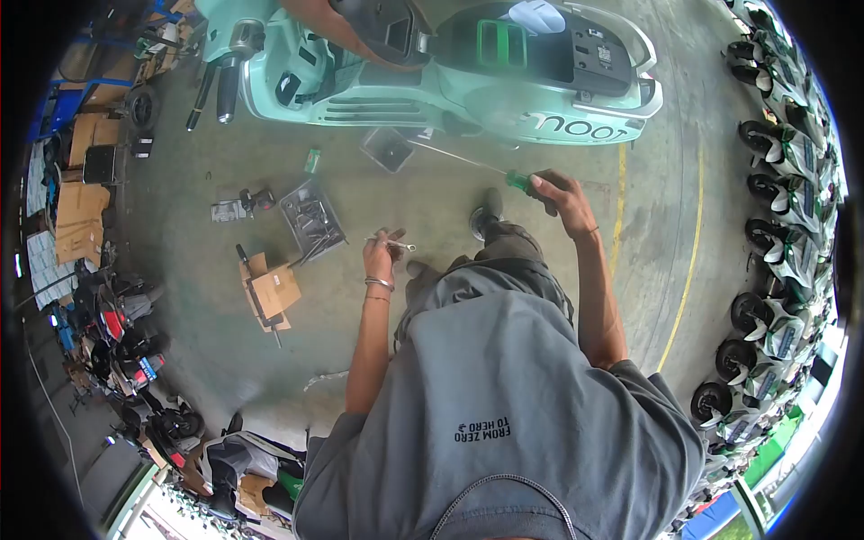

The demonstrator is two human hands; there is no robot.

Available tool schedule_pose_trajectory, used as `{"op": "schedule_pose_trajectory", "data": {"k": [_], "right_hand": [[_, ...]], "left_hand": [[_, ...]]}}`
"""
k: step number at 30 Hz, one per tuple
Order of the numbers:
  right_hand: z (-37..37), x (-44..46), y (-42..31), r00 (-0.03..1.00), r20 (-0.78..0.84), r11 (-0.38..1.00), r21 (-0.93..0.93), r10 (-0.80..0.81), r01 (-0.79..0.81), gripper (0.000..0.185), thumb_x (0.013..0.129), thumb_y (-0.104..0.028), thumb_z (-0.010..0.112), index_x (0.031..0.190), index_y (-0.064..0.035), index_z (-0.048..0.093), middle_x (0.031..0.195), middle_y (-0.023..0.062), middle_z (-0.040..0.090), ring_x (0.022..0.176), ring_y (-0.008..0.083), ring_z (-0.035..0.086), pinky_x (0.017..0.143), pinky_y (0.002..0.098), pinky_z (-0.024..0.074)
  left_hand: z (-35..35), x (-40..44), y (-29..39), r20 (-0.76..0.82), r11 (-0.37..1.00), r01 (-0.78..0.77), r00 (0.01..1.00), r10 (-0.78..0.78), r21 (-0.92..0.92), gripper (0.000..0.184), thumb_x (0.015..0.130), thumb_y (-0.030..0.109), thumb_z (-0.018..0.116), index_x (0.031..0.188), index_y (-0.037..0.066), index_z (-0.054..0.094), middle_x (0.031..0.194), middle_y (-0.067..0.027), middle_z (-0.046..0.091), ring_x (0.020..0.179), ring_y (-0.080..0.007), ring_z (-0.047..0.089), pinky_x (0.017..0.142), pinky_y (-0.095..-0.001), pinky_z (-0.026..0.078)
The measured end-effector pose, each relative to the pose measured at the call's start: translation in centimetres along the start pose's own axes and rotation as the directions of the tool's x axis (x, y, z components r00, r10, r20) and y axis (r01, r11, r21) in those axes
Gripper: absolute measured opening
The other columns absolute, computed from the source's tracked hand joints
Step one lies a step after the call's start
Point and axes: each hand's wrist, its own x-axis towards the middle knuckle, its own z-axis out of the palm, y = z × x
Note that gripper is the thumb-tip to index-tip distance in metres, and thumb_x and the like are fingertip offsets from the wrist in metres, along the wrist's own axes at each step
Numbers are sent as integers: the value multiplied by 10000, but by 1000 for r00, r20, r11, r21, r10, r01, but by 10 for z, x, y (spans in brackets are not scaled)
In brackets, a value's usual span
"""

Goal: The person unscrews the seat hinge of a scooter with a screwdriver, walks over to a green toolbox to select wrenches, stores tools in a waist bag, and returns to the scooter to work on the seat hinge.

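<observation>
My left hand (384,256) is closed around a silver wrench (401,245), whose end sticks out to the right. In my right hand (564,200) is the green handle of a screwdriver (517,180). Its long thin shaft points up and left towards the mint-green scooter (486,94), and its tip lies over the floor near a shallow grey tray (388,148). The scooter stands across the top of the view, apart from both hands. On its rear deck rest a green rectangular frame (501,43) and a crumpled pale blue item (537,16).
On the floor to the left are a grey bin (312,220) of tools, a power drill (258,199), a small green box (312,160) and flattened cardboard (273,290) under a dark bar. Parked scooters (774,234) line the right side. Boxes (83,220) and motorbike parts crowd the left.
</observation>
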Motion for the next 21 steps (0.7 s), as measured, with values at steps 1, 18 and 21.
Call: {"op": "schedule_pose_trajectory", "data": {"k": [1,18,21], "right_hand": [[-24,6,-3,999,-50,1000,5,-19,19,435,876,-405,628,968,19,661,778,28,580,601,84,415,534,242,322],[-172,114,-16,993,-117,921,383,-29,72,392,916,-346,591,1092,4,595,832,6,524,610,69,372,553,239,284],[-208,118,10,998,-62,910,413,-13,37,390,915,-338,603,1107,2,587,818,-1,515,598,63,377,547,239,282]], "left_hand": [[7,1,-1,-11,1000,16,1000,-15,11,284,1012,252,437,1127,9,529,955,-183,708,530,-111,570,445,-220,429],[102,94,1,-150,896,223,973,-178,383,391,1013,334,412,1060,-12,589,780,-165,693,405,-83,393,371,-231,283],[107,77,-4,-313,904,244,941,-133,350,410,970,308,412,1013,-25,646,806,-161,701,414,-123,429,389,-266,334]]}}
